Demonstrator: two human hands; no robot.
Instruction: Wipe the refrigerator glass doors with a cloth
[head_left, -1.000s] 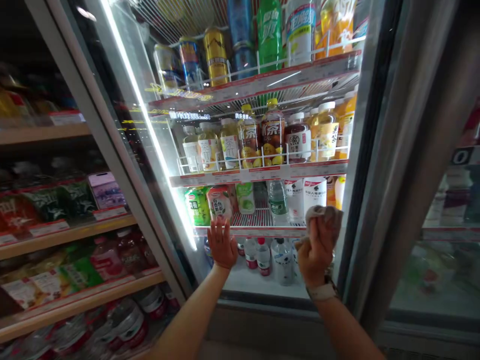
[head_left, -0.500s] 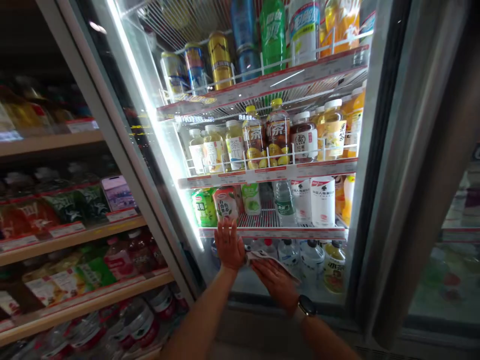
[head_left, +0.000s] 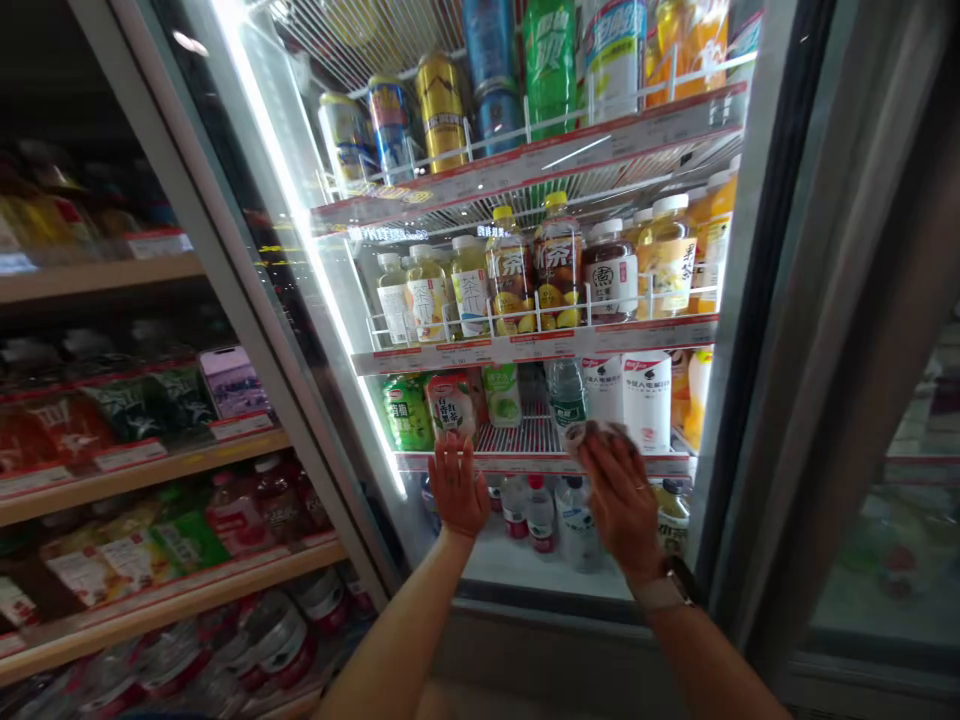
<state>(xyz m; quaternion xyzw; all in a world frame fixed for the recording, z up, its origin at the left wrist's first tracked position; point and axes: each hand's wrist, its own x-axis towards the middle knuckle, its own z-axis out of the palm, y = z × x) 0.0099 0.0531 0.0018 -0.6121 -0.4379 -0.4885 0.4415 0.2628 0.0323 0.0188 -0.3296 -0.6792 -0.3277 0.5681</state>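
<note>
My left hand (head_left: 459,492) lies flat with fingers pointing up, apparently against the glass door (head_left: 525,580) of a lit drinks cooler. It is in front of the lower shelf edge, below a red drink carton (head_left: 450,402). To the right, my right hand (head_left: 621,495) presses a pale, crumpled cloth (head_left: 576,436) under its fingers onto the glass. Most of the cloth is hidden by the hand. Behind it stand a clear water bottle (head_left: 565,392) and white bottles (head_left: 646,395). A watch (head_left: 675,580) is on my right wrist.
Shelves behind the glass hold cans (head_left: 441,112), iced tea bottles (head_left: 557,262) and other drinks. A thick metal door frame (head_left: 795,400) borders the right side. At the left, wooden shelves (head_left: 172,465) carry more bottles and a phone-like screen (head_left: 234,382).
My right hand has moved up and to the right across the glass with the cloth, away from my left hand. The left hand has stayed in nearly the same place.
</note>
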